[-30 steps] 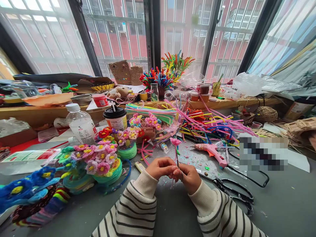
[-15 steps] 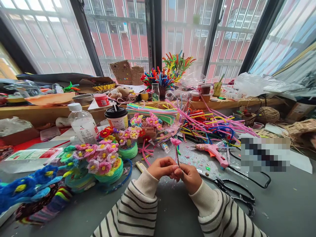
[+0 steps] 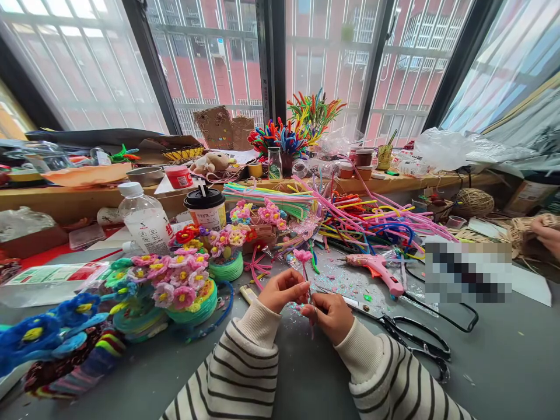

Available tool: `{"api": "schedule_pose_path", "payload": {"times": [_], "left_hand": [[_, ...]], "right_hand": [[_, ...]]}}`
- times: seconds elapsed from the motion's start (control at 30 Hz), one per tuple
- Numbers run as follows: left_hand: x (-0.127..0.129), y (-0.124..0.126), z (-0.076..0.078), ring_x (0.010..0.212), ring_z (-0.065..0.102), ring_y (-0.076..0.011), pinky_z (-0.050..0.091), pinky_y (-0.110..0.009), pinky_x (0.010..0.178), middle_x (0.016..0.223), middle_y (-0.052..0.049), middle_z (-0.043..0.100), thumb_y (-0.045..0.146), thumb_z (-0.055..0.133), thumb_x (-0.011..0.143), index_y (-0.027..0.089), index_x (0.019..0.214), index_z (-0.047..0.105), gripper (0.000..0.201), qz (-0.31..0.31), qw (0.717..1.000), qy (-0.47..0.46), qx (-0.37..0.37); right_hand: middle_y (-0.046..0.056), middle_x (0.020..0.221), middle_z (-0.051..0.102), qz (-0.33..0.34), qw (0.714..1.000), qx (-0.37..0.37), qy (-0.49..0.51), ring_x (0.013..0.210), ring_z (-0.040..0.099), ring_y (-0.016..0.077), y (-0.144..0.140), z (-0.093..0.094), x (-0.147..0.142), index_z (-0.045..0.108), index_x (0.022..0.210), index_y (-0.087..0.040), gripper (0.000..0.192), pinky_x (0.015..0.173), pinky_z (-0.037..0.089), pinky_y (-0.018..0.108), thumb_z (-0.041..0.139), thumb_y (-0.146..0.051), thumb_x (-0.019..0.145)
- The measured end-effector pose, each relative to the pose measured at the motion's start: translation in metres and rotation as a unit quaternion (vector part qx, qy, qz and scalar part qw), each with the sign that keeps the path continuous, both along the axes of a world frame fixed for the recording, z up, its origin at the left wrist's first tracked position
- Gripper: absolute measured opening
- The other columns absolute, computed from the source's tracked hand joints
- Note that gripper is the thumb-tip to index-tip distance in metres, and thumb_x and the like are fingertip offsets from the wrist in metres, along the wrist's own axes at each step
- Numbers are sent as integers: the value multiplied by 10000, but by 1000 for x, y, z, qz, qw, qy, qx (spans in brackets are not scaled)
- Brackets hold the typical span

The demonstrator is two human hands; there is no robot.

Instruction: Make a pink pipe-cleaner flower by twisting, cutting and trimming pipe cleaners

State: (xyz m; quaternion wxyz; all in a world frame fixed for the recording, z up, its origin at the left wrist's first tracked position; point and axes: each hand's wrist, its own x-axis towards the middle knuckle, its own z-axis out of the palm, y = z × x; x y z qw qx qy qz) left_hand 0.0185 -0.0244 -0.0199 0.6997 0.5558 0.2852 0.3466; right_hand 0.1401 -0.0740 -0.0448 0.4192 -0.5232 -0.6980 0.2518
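A small pink fuzzy-wire flower (image 3: 303, 255) on a thin dark stem stands upright above my hands in the head view. My left hand (image 3: 285, 290) is closed in a pinch on the stem, below the bloom. Just lower and to the right, my right hand (image 3: 335, 316) pinches the stem's lower part, with a pink strand (image 3: 312, 333) hanging beneath its fingers. The fingertips partly hide the stem. Black-handled scissors (image 3: 417, 344) lie right of my right hand, their blades pointing toward it. A pink glue gun (image 3: 376, 269) rests beyond them.
Pots of fuzzy-wire flowers (image 3: 181, 277) crowd the left, near a plastic bottle (image 3: 146, 219) and a lidded cup (image 3: 205, 209). Loose pink pipe cleaners (image 3: 385, 219) lie piled behind the glue gun. At the right edge another person's hand (image 3: 549, 233) touches a woven straw piece (image 3: 522, 230).
The flower has shifted slightly left and now leans a little left. My right hand has moved slightly down, away from my left fingers. Another person's hand has appeared at the right edge.
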Motion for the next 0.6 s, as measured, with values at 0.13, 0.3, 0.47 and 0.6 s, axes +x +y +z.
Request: {"api": "schedule_pose_path", "payload": {"times": [0.13, 0.3, 0.47, 0.6], "left_hand": [[0, 0, -2, 417, 454, -60, 324, -190, 431, 448, 35, 507, 289, 613, 542, 132, 571, 424, 248, -8, 1000, -11, 9], [-1, 2, -4, 412, 454, -58, 334, -192, 434, 452, 40, 504, 299, 606, 549, 143, 575, 403, 258, -14, 1000, -14, -2], [-1, 2, -4, 415, 449, -55, 338, -188, 437, 455, 39, 503, 295, 598, 561, 139, 573, 406, 248, -18, 1000, -17, 6], [-1, 0, -2, 415, 444, -48, 330, -181, 433, 457, 39, 502, 282, 603, 558, 133, 567, 407, 246, -21, 1000, -21, 4]], "right_hand": [[-16, 371, 445, 28, 999, -6, 18, 368, 367, 69, -1, 0, -1, 446, 405, -149, 521, 377, 264, 188, 307, -573, 674], [-22, 345, 441, 5, 999, -18, 28, 352, 345, 61, 0, -2, -1, 378, 356, -157, 498, 385, 274, 193, 374, -561, 648], [-31, 365, 379, 28, 999, -16, 34, 370, 324, 66, 1, -3, -1, 381, 387, -157, 511, 372, 231, 193, 322, -591, 650], [-25, 373, 397, 32, 999, -20, 40, 375, 343, 72, 1, -2, -1, 393, 395, -158, 518, 377, 244, 194, 307, -600, 650]]}}
